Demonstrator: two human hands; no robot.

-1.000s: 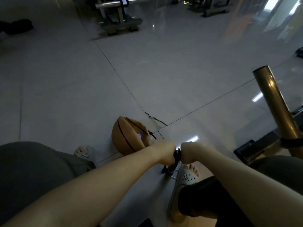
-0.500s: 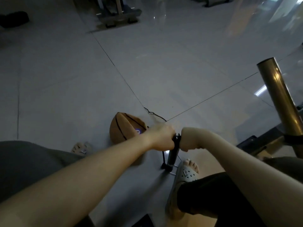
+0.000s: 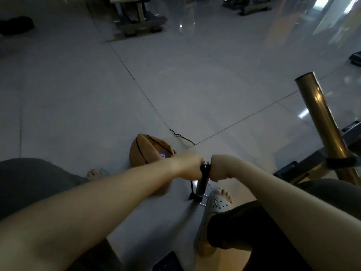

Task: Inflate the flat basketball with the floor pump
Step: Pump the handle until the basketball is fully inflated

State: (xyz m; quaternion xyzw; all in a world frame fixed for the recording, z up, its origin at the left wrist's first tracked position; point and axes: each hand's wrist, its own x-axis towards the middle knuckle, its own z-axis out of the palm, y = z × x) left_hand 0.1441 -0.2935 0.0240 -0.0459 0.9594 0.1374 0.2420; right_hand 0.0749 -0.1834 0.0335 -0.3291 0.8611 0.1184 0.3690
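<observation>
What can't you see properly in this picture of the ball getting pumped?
Head view only:
- pump handle: mostly covered by the left hand and right hand gripping it.
- basketball: its near side, and any valve there, is hidden behind the left hand.
- left hand: motion-blurred, fingers unclear.
- pump foot: partly under the white clog.

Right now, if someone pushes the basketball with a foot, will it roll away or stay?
Probably it would slide or flop rather than roll: the basketball is caved in, with a folded ridge on top. It likely feels soft and light, not springy.
</observation>
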